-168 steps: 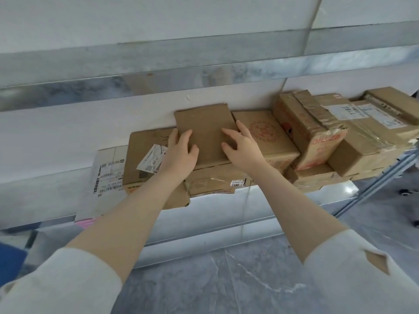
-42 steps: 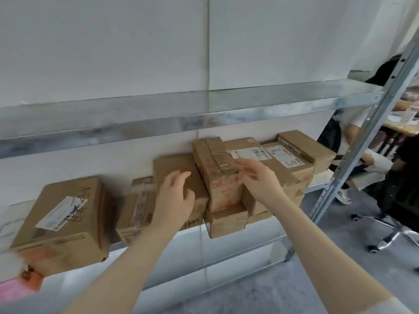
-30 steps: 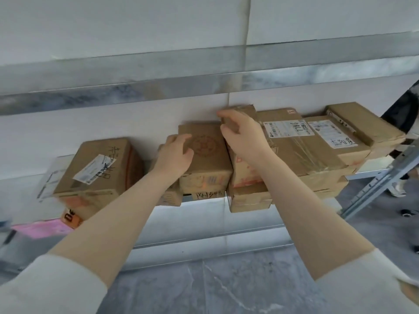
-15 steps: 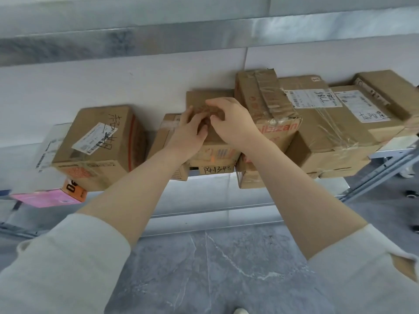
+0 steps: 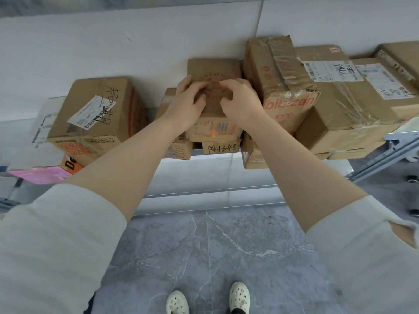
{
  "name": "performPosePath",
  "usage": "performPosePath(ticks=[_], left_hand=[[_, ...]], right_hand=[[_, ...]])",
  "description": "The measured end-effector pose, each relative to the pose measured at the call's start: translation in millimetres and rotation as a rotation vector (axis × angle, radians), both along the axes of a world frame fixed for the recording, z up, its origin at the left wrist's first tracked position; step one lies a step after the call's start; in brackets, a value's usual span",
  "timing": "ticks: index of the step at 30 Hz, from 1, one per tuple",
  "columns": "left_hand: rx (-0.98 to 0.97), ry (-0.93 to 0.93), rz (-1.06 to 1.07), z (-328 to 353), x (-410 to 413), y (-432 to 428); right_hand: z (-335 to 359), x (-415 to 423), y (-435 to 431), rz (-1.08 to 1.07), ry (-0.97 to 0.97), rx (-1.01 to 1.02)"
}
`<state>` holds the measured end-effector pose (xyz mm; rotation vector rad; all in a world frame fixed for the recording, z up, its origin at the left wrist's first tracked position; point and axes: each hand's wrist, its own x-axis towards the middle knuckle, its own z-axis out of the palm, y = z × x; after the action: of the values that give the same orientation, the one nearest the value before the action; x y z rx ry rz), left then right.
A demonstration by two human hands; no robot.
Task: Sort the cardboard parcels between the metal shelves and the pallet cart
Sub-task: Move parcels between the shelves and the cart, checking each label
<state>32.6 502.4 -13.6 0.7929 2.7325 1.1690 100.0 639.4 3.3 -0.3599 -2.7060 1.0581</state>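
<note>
A brown parcel with a round red stamp [image 5: 213, 69] sits on the metal shelf [image 5: 204, 175], stacked on a flat parcel labelled 1348 [image 5: 221, 147]. My left hand [image 5: 189, 105] and my right hand [image 5: 241, 103] both lie on its top face, fingers curled with the tips dug into the cardboard near the stamp. A tall taped parcel with red lettering [image 5: 281, 87] stands tight against its right side. Further right lies a large parcel with a white label [image 5: 340, 96]. To the left stands a parcel with handwriting and a barcode label [image 5: 95, 114].
A small parcel [image 5: 179, 148] is tucked under my left wrist. A pink packet [image 5: 38, 175] and an orange-printed piece [image 5: 70, 164] lie under the left parcel. The shelf's right bracket [image 5: 399, 143] juts out. Grey stone floor [image 5: 204, 245] and my white shoes [image 5: 239, 295] are below; chair casters [image 5: 411, 177] at right.
My right hand left the tall taped parcel and came onto the red-stamped parcel beside my left hand. Both hands now sit curled on its top, and my view has tipped downward.
</note>
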Motion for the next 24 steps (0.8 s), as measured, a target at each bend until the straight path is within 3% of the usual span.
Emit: performPosePath(ticks=[5,9,15,24], left_hand=[[-0.04,0.045,0.037,-1,2,2],[-0.063,0.088,0.052,0,3,3],[0.116,0.08,0.05,15,19,-7],[0.273,0.183,0.293,62,68,-87]], right_hand=[[-7,-8,0,-0.023,-0.098,0.009],[-8,-9,1,-0.021,-0.064,0.016],[12,4,-7,-0.008,0.11,0.053],[67,23,-76,0.183,0.299,0.097]])
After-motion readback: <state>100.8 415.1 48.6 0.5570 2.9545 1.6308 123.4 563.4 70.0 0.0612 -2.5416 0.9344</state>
